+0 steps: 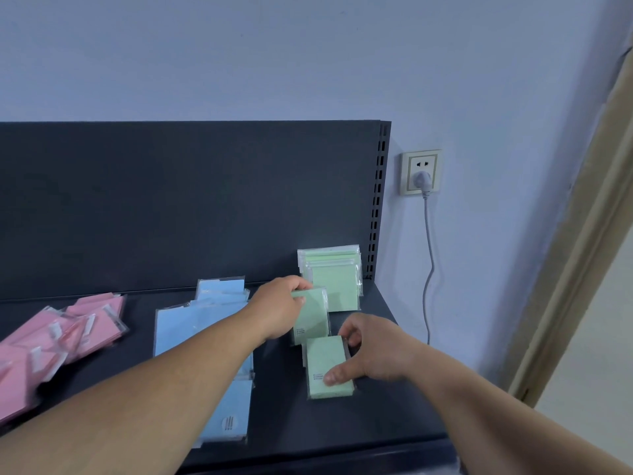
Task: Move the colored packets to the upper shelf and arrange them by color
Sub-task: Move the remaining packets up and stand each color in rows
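Shelf (376, 416) — dark, with an upright back panel (171, 200).
Pink packets (85, 327): loose overlapping heap at the left end.
Blue packets (178, 332): overlapping pile at centre, partly hidden by the left forearm.
Green stack (337, 282): propped against the back panel at the right end.
Left hand (282, 308): gripped the top edge of the rear green packet (311, 317), just in front of that stack.
Right hand (375, 353): held the front green packet (327, 361) — thumb pressed on its near face, fingers curled over its far edge.
The hands were apart.
Wall socket (420, 171): plugged in, cable (428, 269) hanging, right of the shelf.
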`<act>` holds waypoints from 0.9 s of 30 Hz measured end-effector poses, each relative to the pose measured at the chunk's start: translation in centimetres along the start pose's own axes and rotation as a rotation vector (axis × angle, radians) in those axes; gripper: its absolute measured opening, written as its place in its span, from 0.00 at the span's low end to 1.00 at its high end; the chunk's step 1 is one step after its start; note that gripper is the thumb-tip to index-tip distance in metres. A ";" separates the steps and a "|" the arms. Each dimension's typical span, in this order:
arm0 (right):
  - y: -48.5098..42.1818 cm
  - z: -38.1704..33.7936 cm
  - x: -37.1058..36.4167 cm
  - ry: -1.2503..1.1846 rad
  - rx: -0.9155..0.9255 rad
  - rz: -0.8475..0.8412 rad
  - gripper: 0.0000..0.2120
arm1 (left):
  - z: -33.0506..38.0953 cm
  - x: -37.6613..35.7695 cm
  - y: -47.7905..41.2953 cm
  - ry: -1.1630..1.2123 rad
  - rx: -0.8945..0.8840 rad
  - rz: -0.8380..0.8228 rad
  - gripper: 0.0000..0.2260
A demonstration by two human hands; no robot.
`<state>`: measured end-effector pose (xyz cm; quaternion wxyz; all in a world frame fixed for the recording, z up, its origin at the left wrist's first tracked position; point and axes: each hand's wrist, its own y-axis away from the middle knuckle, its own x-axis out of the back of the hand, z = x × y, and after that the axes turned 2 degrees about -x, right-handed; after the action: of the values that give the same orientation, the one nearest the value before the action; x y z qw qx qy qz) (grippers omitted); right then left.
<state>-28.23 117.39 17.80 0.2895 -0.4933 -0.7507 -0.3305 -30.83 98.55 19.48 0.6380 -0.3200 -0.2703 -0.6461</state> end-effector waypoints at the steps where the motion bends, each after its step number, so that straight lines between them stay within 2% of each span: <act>1: -0.1 0.2 0.0 -0.034 0.014 0.004 0.32 | 0.0 0.0 0.0 0.013 0.011 -0.004 0.12; 5: -0.4 0.6 0.0 -0.141 0.084 0.044 0.30 | 0.3 -0.3 0.3 0.082 0.032 -0.062 0.14; 8: -0.9 0.9 -0.2 -0.190 0.091 0.156 0.29 | 0.5 -0.8 0.7 0.048 -0.003 -0.158 0.23; 11: -1.5 1.3 -0.4 -0.191 0.086 0.254 0.36 | 0.6 -1.1 0.7 0.084 -0.027 -0.216 0.27; 13: -2.0 1.6 -0.5 -0.217 0.096 0.222 0.39 | 0.8 -1.1 0.6 0.094 -0.053 -0.184 0.25; 16: -3.0 1.7 -0.1 -0.267 0.145 0.237 0.31 | 1.2 -1.1 0.2 0.078 -0.137 -0.066 0.23; 19: -3.9 1.5 0.4 -0.321 0.187 0.360 0.27 | 1.5 -1.3 -0.2 0.106 -0.193 0.109 0.27; 21: -4.3 1.7 0.7 -0.298 0.180 0.379 0.27 | 1.5 -1.6 -0.3 0.122 -0.166 0.178 0.31; 23: -4.5 2.1 0.8 -0.220 0.140 0.347 0.29 | 1.0 -2.2 -0.6 0.101 -0.092 0.187 0.32; 27: -5.1 2.7 0.9 -0.144 0.106 0.362 0.34 | 0.1 -3.5 -0.8 -0.002 0.037 0.073 0.33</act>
<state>-33.62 118.48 15.71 0.3152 -0.6269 -0.6847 -0.1969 -31.71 100.97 16.98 0.6668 -0.3185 -0.2712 -0.6168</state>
